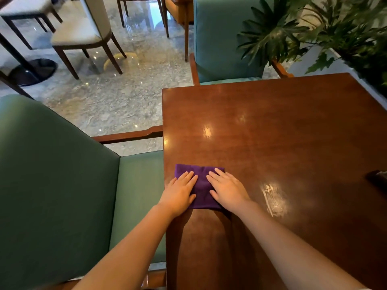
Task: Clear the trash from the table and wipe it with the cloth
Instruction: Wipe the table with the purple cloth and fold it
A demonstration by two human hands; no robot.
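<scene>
The purple cloth (201, 186) lies folded flat near the left edge of the brown wooden bench (282, 126), a neat rectangle of soft, matte fabric with its far corners showing past the fingertips. Both hands press on it: the left hand (179, 193) lies palm down on its left part, its outer edge reaching the bench edge, and the right hand (227, 190) lies palm down on its right part. Neither grip is closed on anything (fingers stretched out flat, slightly spread), and a strip of cloth shows between them.

Around the cloth the glossy top is bare, with light reflections and a pale streaked patch just to the right of the right forearm. A dark object (378, 180) sits at the right edge, cut off by the frame and too blurred to identify. A green upholstered armchair (62, 185) stands tight against the bench on the left, its wooden armrest touching the edge. A teal chair (219, 38) faces the far side, and a leafy plant (326, 32) overhangs the far right corner. Beyond, pale chairs (83, 32) stand on a polished marble floor (117, 101).
</scene>
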